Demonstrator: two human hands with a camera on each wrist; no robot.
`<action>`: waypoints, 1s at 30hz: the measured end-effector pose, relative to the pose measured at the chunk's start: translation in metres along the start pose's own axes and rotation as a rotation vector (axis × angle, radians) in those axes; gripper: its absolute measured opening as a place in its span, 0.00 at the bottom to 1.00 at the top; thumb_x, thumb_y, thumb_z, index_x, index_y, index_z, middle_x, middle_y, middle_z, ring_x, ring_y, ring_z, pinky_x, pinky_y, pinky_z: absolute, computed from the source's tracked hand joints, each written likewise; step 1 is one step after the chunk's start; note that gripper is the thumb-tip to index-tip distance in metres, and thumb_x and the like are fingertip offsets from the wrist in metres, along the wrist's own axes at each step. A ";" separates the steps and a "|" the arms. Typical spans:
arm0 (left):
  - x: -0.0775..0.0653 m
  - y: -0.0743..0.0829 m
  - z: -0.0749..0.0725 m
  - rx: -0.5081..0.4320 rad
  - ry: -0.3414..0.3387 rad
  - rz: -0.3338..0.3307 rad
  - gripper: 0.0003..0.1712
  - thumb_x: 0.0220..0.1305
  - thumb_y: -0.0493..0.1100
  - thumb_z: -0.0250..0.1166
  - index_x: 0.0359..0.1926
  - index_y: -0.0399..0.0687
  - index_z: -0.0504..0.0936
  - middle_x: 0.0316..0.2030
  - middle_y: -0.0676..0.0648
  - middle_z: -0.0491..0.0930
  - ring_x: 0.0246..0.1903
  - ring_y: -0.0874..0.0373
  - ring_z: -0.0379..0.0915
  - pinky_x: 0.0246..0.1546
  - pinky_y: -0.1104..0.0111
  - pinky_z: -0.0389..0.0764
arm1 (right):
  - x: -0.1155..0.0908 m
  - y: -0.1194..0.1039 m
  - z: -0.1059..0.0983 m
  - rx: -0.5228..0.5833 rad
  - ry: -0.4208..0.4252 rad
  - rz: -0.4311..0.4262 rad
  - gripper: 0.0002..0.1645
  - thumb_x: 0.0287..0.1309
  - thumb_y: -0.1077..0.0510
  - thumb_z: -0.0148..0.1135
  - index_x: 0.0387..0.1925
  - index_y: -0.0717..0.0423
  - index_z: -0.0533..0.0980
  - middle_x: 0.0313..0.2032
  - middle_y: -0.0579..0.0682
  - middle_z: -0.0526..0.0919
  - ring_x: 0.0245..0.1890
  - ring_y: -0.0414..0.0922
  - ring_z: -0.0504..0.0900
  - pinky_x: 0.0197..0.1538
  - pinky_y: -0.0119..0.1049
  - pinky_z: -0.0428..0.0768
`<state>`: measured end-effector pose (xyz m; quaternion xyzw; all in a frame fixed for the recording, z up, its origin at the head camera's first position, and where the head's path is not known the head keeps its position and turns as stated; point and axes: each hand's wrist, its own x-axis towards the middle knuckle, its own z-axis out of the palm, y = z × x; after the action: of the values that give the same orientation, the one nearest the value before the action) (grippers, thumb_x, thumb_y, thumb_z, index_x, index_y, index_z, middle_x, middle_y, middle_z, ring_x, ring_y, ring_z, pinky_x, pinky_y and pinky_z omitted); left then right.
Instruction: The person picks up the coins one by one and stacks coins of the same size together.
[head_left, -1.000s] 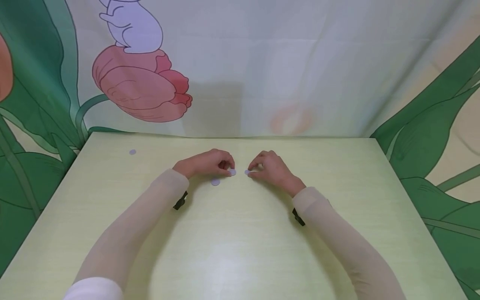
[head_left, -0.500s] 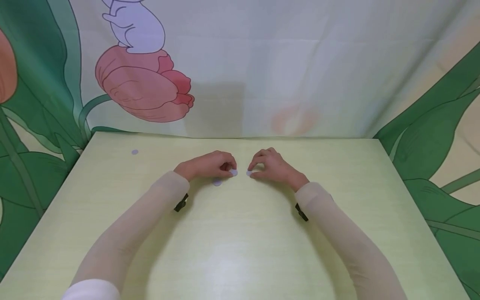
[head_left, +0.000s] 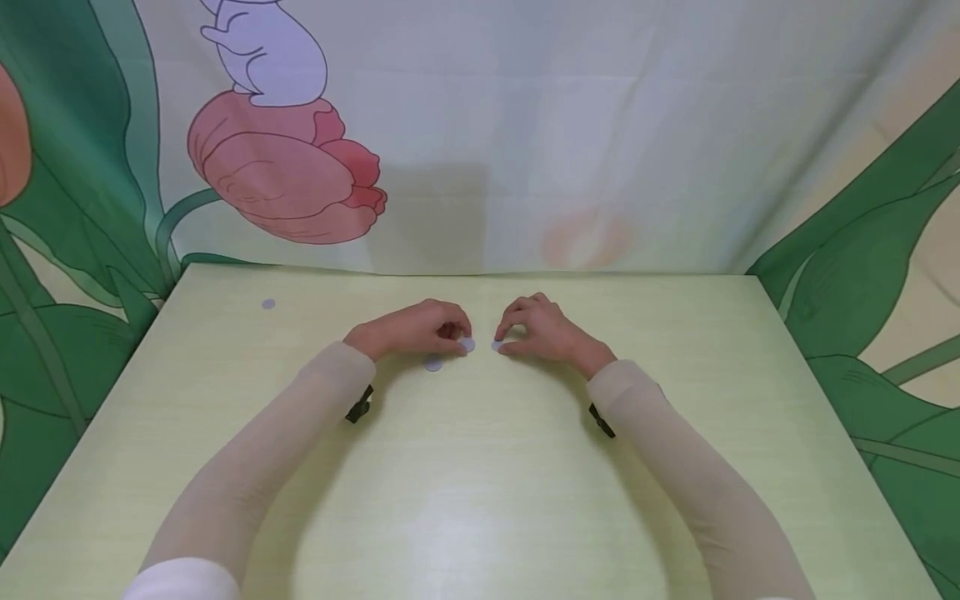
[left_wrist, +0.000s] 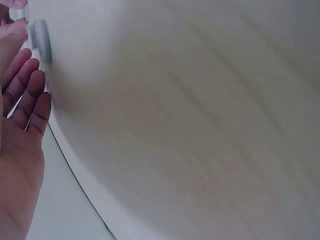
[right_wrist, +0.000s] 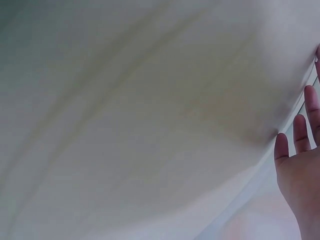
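Two small pale lilac discs are held close together near the middle of the table's far half. My left hand [head_left: 420, 327] pinches one disc [head_left: 468, 344] between thumb and fingers. Across a narrow gap, my right hand [head_left: 545, 330] pinches the other disc [head_left: 497, 345]. A third disc [head_left: 433, 364] lies on the table just below the left hand. In the left wrist view a disc [left_wrist: 44, 41] shows edge-on beyond the left hand's fingers [left_wrist: 35, 85]. The right wrist view shows only part of the right hand [right_wrist: 302, 160]; its disc is not clearly visible there.
Another lilac disc [head_left: 268, 304] lies near the far left corner of the pale yellow table [head_left: 465, 500]. Behind the table's far edge hangs a curtain [head_left: 562, 125] printed with a rabbit, flowers and leaves. Each wrist wears a small black camera strap.
Both hands stay almost still, each holding its disc. The right wrist has risen slightly. The whole view shifts a little from head movement.
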<state>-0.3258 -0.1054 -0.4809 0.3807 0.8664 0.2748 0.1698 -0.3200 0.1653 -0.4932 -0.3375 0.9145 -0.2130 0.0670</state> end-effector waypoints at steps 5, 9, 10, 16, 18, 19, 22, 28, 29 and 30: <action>-0.012 -0.009 -0.011 -0.003 0.099 -0.038 0.15 0.71 0.48 0.66 0.53 0.46 0.83 0.38 0.51 0.78 0.39 0.56 0.72 0.44 0.64 0.75 | 0.001 0.003 -0.001 0.000 0.004 0.023 0.08 0.60 0.43 0.72 0.40 0.37 0.87 0.57 0.47 0.79 0.61 0.56 0.65 0.59 0.59 0.64; -0.037 -0.020 -0.022 -0.038 0.193 -0.082 0.18 0.73 0.47 0.63 0.57 0.43 0.82 0.40 0.49 0.79 0.40 0.54 0.72 0.45 0.62 0.75 | 0.002 0.005 0.001 0.030 -0.009 0.033 0.09 0.60 0.43 0.73 0.41 0.37 0.87 0.58 0.46 0.78 0.63 0.56 0.62 0.61 0.58 0.61; -0.045 -0.025 -0.025 -0.048 0.213 -0.094 0.18 0.74 0.47 0.62 0.58 0.42 0.81 0.41 0.49 0.79 0.40 0.54 0.72 0.45 0.62 0.75 | 0.002 0.006 0.001 0.035 -0.010 0.030 0.09 0.60 0.43 0.73 0.41 0.37 0.87 0.58 0.46 0.78 0.64 0.56 0.62 0.61 0.58 0.61; -0.089 -0.054 -0.043 -0.024 0.343 -0.218 0.21 0.77 0.47 0.59 0.62 0.41 0.78 0.44 0.45 0.80 0.41 0.52 0.71 0.45 0.59 0.74 | 0.005 0.009 0.002 0.039 -0.014 0.014 0.08 0.59 0.43 0.73 0.40 0.35 0.87 0.56 0.44 0.78 0.62 0.52 0.63 0.61 0.56 0.59; -0.103 -0.063 -0.050 -0.006 0.396 -0.274 0.21 0.77 0.48 0.58 0.63 0.41 0.77 0.45 0.44 0.80 0.42 0.51 0.71 0.45 0.59 0.74 | 0.005 0.008 0.001 0.046 -0.016 0.013 0.08 0.59 0.43 0.73 0.40 0.35 0.88 0.55 0.43 0.78 0.62 0.52 0.63 0.61 0.55 0.58; -0.110 -0.067 -0.053 0.003 0.423 -0.297 0.21 0.77 0.48 0.57 0.63 0.41 0.77 0.46 0.43 0.80 0.42 0.50 0.71 0.45 0.59 0.74 | 0.005 0.008 0.000 0.048 -0.016 0.013 0.07 0.59 0.43 0.74 0.39 0.35 0.88 0.54 0.43 0.78 0.62 0.52 0.63 0.61 0.55 0.58; -0.129 -0.076 -0.063 0.017 0.480 -0.365 0.23 0.78 0.50 0.56 0.64 0.39 0.76 0.48 0.40 0.80 0.44 0.49 0.71 0.44 0.61 0.74 | 0.003 0.007 -0.002 0.051 -0.020 0.020 0.07 0.59 0.44 0.74 0.39 0.36 0.87 0.53 0.44 0.78 0.62 0.52 0.63 0.61 0.55 0.58; -0.158 -0.090 -0.074 0.030 0.526 -0.459 0.26 0.79 0.53 0.52 0.65 0.40 0.73 0.48 0.37 0.78 0.45 0.46 0.72 0.41 0.62 0.74 | 0.002 0.006 -0.003 0.044 -0.028 0.013 0.08 0.59 0.45 0.74 0.40 0.38 0.87 0.53 0.45 0.79 0.60 0.53 0.64 0.63 0.55 0.58; -0.161 -0.093 -0.074 0.030 0.531 -0.472 0.26 0.80 0.52 0.52 0.66 0.39 0.73 0.49 0.36 0.78 0.46 0.46 0.72 0.42 0.61 0.73 | 0.002 0.006 -0.003 0.045 -0.028 0.009 0.08 0.59 0.46 0.74 0.40 0.38 0.88 0.52 0.45 0.79 0.59 0.52 0.65 0.63 0.54 0.59; -0.164 -0.095 -0.074 0.026 0.533 -0.487 0.26 0.80 0.52 0.51 0.66 0.39 0.73 0.49 0.36 0.78 0.46 0.45 0.71 0.43 0.59 0.73 | 0.002 0.006 -0.003 0.048 -0.028 0.005 0.08 0.59 0.46 0.74 0.40 0.39 0.88 0.51 0.46 0.79 0.58 0.52 0.66 0.63 0.52 0.61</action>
<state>-0.3104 -0.3076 -0.4657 0.0803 0.9490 0.3049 -0.0067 -0.3256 0.1688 -0.4928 -0.3363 0.9089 -0.2301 0.0887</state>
